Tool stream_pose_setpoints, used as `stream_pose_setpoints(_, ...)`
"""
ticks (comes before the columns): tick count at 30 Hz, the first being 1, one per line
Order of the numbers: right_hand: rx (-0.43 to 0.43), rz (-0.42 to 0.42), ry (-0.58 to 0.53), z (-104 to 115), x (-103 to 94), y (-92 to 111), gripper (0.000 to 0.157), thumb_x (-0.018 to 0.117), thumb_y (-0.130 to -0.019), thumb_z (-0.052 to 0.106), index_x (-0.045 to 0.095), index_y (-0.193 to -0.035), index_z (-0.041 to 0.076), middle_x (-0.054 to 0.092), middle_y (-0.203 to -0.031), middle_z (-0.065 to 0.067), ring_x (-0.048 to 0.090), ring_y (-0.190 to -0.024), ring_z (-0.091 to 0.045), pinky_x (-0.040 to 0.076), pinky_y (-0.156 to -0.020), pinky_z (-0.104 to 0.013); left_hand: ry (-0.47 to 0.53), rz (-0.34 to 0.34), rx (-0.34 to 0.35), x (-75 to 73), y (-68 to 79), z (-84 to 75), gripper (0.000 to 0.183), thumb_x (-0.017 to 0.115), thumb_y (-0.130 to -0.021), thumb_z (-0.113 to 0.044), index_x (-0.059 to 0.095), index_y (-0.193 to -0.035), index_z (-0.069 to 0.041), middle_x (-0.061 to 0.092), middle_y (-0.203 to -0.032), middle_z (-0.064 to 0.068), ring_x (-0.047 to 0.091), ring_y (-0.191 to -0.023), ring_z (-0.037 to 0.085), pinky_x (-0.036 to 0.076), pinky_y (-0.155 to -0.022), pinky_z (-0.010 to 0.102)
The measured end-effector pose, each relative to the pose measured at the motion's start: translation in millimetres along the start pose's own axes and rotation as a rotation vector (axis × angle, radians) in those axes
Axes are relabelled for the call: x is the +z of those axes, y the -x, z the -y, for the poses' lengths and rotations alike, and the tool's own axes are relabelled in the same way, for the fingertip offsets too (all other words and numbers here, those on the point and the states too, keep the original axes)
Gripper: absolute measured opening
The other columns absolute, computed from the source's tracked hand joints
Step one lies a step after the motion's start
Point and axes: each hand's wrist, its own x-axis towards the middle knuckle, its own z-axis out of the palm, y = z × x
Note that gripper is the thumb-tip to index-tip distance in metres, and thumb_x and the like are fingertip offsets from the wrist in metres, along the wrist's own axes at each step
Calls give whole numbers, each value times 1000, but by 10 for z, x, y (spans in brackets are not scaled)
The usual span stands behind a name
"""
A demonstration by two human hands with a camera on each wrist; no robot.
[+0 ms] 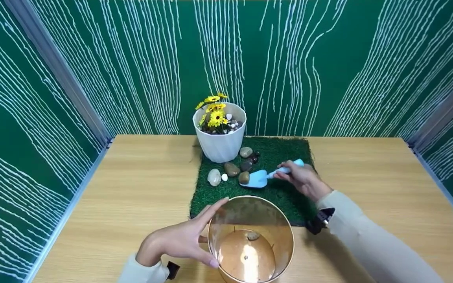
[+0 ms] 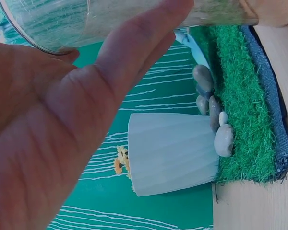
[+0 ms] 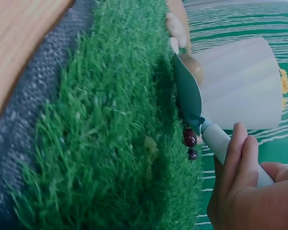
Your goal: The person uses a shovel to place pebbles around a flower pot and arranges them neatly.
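Note:
My right hand (image 1: 303, 179) grips the handle of a light blue garden trowel (image 1: 255, 179) over the grass mat. A brown stone (image 1: 244, 177) sits on the trowel's blade. In the right wrist view the blade (image 3: 187, 93) is tilted just above the turf. Near me, my left hand (image 1: 181, 237) holds the side of a clear cylindrical container (image 1: 290, 243), thumb and fingers spread round its wall. One small stone (image 1: 253, 236) lies on the container's bottom. More pebbles, among them a brown one (image 1: 231, 169) and a whitish one (image 1: 214, 177), lie left of and behind the trowel.
A white ribbed flowerpot (image 1: 220, 147) with yellow flowers (image 1: 215, 117) and small stones stands at the mat's back left corner. The green artificial grass mat (image 1: 218, 192) covers the middle of the wooden table (image 1: 140, 177). Green walls with white lines enclose the table.

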Motion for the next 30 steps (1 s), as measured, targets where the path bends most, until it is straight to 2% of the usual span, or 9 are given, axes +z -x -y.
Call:
stream_pose_setpoints(2, 5, -5, 14, -12, 16, 6, 20, 43, -112, 9, 56, -122, -2, 71, -90, -11, 78, -78, -13, 60, -80, -16, -18, -5, 6, 2, -1, 1, 127, 76, -82, -76, -9, -169, -39, -4, -179, 11, 11, -164, 37, 30, -125, 62)
stream_pose_setpoints(6, 0, -39, 67, -1, 48, 38, 26, 45, -113, 15, 53, -131, -1, 71, -91, -9, 78, -79, -11, 59, -80, -15, -12, -10, 9, 9, -1, 7, 128, 77, -81, -75, -9, -169, -39, -4, -179, 12, 11, -164, 38, 31, -125, 61)
stream_pose_setpoints(12, -101, -68, 232, 83, 38, 118, 32, 45, -113, 22, 52, -133, -2, 69, -94, -6, 76, -80, -9, 59, -78, -15, 30, 7, 27, 1, -7, 15, 132, 78, -82, -72, -11, -170, -31, -5, -179, 12, 13, -163, 38, 43, -120, 49)
stream_pose_setpoints(16, -171, -78, 370, 169, -27, 235, 33, 43, -115, 27, 54, -130, -1, 72, -91, -1, 75, -81, -7, 59, -77, -15, 36, 17, 44, -5, -9, 24, 131, 79, -84, -69, -14, -169, -33, -5, -179, 13, 16, -163, 39, 47, -117, 46)
stream_pose_setpoints(18, -197, -86, 387, 221, -74, 312, 34, 45, -114, 27, 55, -128, -2, 73, -87, 1, 76, -80, -6, 59, -77, -15, 43, 22, 50, -5, -11, 28, 128, 80, -85, -66, -13, -169, -36, -4, -179, 12, 19, -162, 39, 49, -115, 45)
stream_pose_setpoints(23, -264, -46, 336, 387, -191, 615, 30, 46, -114, 22, 56, -126, -4, 73, -93, 0, 77, -82, -8, 60, -83, -17, 62, 33, 68, 0, -14, 43, 122, 79, -87, -64, -8, -169, -39, -4, -179, 10, 23, -161, 36, 51, -114, 43)
stream_pose_setpoints(27, -323, 48, 340, 542, -232, 967, 28, 44, -115, 23, 64, -122, 5, 72, -107, -2, 76, -94, -11, 59, -92, -20, 80, 42, 79, -2, -18, 55, 121, 75, -87, -70, -7, -170, -38, -5, -179, 9, 27, -160, 34, 52, -112, 38)
stream_pose_setpoints(30, -385, 125, 328, 623, -198, 1223, 30, 48, -114, 23, 73, -116, 7, 76, -110, -5, 77, -97, -15, 60, -93, -24, 113, 49, 83, -6, -26, 53, 120, 75, -88, -69, -7, -170, -38, -5, -178, 8, 27, -160, 33, 51, -113, 36)
